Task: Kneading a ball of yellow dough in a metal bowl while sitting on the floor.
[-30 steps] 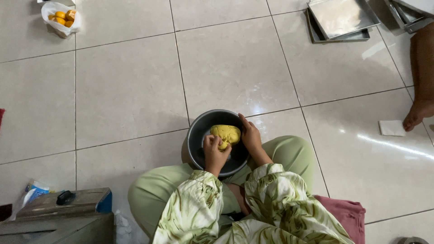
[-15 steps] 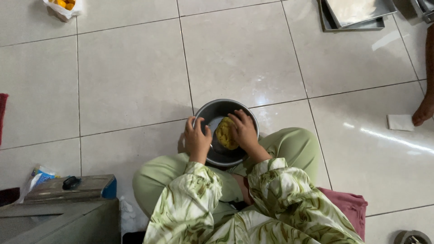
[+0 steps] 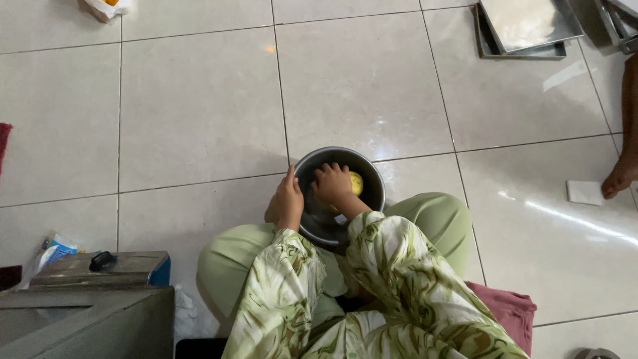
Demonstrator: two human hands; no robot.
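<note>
At nine o'clock, a strip of dark red cloth [image 3: 4, 143] is lying against the left edge of the pale glossy tiled floor [image 3: 199, 113]. At seven o'clock, a grey metal box with a blue end [image 3: 100, 270] is sitting on the floor with a small black object [image 3: 102, 260] resting on its lid, and a crumpled blue and white packet [image 3: 56, 249] is lying just beside it. At eleven o'clock, a white plastic bag holding something orange [image 3: 106, 6] is showing at the top edge.

Near the centre, the left hand [image 3: 288, 203] is gripping the left rim of the round dark metal bowl [image 3: 325, 226], its fingers curled closed around the outside wall and the thumb lying along the rim. The bowl is standing on the floor right in front of the person's folded legs in light green trousers [image 3: 432, 216]. The right hand [image 3: 332, 183] is pressing down inside the bowl, fingers bent and bunched loosely over the yellow lump of dough [image 3: 356, 183], which is sitting at the bowl's two o'clock side and peeking out past the knuckles.

At five o'clock, a pink cloth [image 3: 508, 309] is lying beside the person's leg. At one o'clock, stacked flat metal trays [image 3: 525, 30] are resting on the floor. At three o'clock, a small white square [image 3: 585, 192] is lying near another person's bare foot [image 3: 621, 174].
</note>
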